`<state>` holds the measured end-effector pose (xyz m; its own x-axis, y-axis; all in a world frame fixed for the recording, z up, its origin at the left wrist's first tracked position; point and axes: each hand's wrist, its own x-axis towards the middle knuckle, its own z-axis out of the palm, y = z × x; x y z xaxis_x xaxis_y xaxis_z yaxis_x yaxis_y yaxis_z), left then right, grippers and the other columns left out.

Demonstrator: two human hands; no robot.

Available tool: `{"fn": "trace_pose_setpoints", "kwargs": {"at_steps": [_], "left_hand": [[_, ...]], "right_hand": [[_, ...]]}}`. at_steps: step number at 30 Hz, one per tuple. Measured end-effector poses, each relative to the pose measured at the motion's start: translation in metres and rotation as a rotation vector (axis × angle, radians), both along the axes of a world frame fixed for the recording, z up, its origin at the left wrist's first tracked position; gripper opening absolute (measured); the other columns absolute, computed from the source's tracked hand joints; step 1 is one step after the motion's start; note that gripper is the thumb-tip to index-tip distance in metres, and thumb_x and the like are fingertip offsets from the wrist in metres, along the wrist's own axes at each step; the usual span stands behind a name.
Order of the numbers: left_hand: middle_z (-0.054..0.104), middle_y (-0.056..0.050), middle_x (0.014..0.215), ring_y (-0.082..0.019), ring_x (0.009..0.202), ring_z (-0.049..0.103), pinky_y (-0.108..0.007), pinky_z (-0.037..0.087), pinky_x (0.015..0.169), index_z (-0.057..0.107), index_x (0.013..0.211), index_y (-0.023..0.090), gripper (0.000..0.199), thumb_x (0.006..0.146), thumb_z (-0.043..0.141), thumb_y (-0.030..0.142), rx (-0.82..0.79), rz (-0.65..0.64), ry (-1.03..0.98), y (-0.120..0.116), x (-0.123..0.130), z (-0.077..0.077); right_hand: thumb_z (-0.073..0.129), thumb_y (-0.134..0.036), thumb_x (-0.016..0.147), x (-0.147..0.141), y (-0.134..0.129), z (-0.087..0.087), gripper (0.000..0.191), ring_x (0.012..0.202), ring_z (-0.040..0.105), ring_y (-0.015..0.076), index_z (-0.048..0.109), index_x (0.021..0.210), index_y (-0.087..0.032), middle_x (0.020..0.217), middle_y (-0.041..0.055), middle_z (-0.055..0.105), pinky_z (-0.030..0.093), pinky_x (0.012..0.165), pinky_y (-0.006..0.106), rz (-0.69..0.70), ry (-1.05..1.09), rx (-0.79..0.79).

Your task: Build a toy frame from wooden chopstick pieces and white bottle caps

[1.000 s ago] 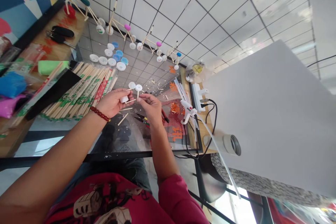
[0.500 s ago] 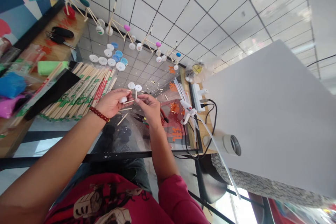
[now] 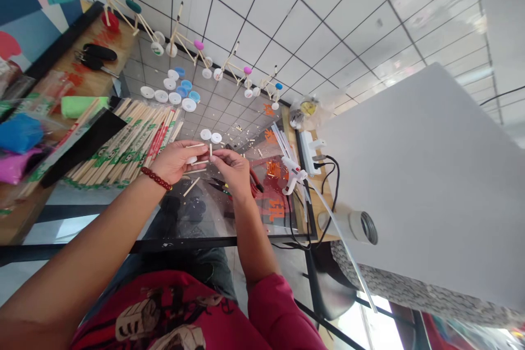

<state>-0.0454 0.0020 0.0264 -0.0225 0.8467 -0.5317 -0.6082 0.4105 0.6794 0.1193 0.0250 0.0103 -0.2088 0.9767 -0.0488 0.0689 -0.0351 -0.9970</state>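
Note:
My left hand, with a beaded bracelet at its wrist, is closed around thin wooden sticks and a white bottle cap. Whether cap and sticks are joined cannot be made out. My right hand pinches a short piece of wooden stick upright, close to the left fingertips. Just beyond the hands, two white caps lie on the glass tabletop. Cut sticks rest beneath the hands. Pliers with red handles lie partly hidden behind my right hand.
Wrapped chopsticks cover the table's left. White and blue caps lie farther back. Several little stick-and-cap bicycles line the far edge. To the right are a glue gun, glue sticks, a power strip and black cords.
The short stick in my right hand has shifted slightly left, nearer the left fingertips. The left hand has turned a little, and its sticks now show at a different angle.

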Motion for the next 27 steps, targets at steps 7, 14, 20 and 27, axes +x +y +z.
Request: {"fn": "trace_pose_setpoints", "kwargs": {"at_steps": [7, 14, 20, 27], "left_hand": [[0.074, -0.006, 0.075, -0.018, 0.071, 0.072, -0.029, 0.063, 0.064, 0.078, 0.073, 0.013, 0.014, 0.068, 0.09, 0.011, 0.001, 0.012, 0.041, -0.0012, 0.0023, -0.002], [0.075, -0.007, 0.078, -0.019, 0.071, 0.074, -0.029, 0.064, 0.064, 0.077, 0.076, 0.013, 0.019, 0.064, 0.091, 0.008, 0.041, -0.029, -0.063, -0.0009, 0.0002, -0.0001], [0.077, -0.008, 0.08, -0.02, 0.072, 0.075, -0.028, 0.065, 0.061, 0.078, 0.077, 0.013, 0.012, 0.07, 0.086, 0.009, 0.037, -0.036, -0.069, 0.0, -0.0018, 0.0006], [0.077, -0.009, 0.081, -0.02, 0.071, 0.075, -0.03, 0.064, 0.063, 0.078, 0.079, 0.012, 0.013, 0.071, 0.088, 0.01, 0.02, -0.048, -0.055, 0.0006, -0.0029, -0.0033]], "right_hand": [[0.083, -0.039, 0.073, -0.0013, -0.0013, 0.002, 0.018, 0.081, 0.073, 0.0196, 0.081, 0.082, -0.024, 0.085, 0.0012, 0.081, 0.058, 0.084, 0.034, 0.054, -0.001, 0.019], [0.082, -0.043, 0.074, -0.0002, -0.0013, 0.0013, 0.021, 0.083, 0.073, 0.0202, 0.081, 0.084, -0.025, 0.086, 0.0011, 0.081, 0.059, 0.085, 0.035, 0.04, -0.025, 0.019], [0.083, -0.041, 0.074, -0.0006, -0.0021, 0.0008, 0.019, 0.085, 0.076, 0.021, 0.08, 0.085, -0.025, 0.085, 0.0014, 0.081, 0.06, 0.088, 0.036, 0.046, 0.057, -0.005], [0.084, -0.044, 0.072, -0.0009, -0.002, 0.0029, 0.023, 0.086, 0.076, 0.0218, 0.08, 0.083, -0.024, 0.086, 0.0022, 0.081, 0.059, 0.089, 0.037, 0.061, 0.032, -0.037]]}}
